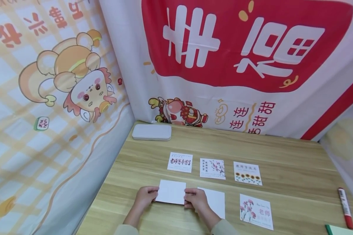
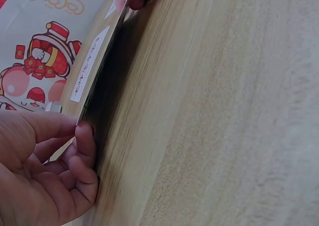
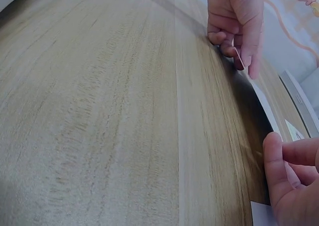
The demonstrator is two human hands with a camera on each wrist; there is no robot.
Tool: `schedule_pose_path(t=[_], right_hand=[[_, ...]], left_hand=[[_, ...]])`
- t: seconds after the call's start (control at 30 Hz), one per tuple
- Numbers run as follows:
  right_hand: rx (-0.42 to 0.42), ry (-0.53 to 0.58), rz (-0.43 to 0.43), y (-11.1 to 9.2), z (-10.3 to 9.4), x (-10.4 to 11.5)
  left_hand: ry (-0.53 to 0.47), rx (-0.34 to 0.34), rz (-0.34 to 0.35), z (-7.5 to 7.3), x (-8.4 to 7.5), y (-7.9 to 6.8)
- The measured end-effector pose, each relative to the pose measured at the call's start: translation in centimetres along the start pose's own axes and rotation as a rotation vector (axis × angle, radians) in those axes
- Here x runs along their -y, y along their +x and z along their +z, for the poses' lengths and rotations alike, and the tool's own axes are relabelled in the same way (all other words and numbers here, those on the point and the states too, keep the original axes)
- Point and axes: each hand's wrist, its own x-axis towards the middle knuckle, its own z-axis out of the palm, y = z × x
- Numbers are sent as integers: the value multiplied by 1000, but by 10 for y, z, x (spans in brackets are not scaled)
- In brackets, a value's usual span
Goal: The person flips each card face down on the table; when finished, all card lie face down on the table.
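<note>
Both hands hold a white card (image 1: 172,192) a little above the wooden table, its blank face showing in the head view. My left hand (image 1: 147,197) pinches its left edge between thumb and fingers; the left wrist view shows that left hand (image 2: 50,169) close up, with the card edge-on. On the opposite edge, my right hand (image 1: 197,199) pinches with thumb and curled fingers. Beneath the right forearm lies a blank white card (image 1: 216,199), partly covered. In the right wrist view, the right hand (image 3: 294,176) grips the near end of the card (image 3: 263,99).
Behind the hands lie a lettered card (image 1: 180,162), a blossom card (image 1: 213,168) and a sunflower card (image 1: 247,173). A pink-flower card (image 1: 256,211) is at right. A white tin (image 1: 151,132) stands at the back left, a red-capped marker (image 1: 345,208) at far right. Printed cloths enclose the table.
</note>
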Motion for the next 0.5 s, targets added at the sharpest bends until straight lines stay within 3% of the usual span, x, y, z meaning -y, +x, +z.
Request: schedule_pose_path(t=[0.5], right_hand=[[8, -43, 9, 1, 1, -1]], left_hand=[[21, -9, -45, -1, 0, 2]])
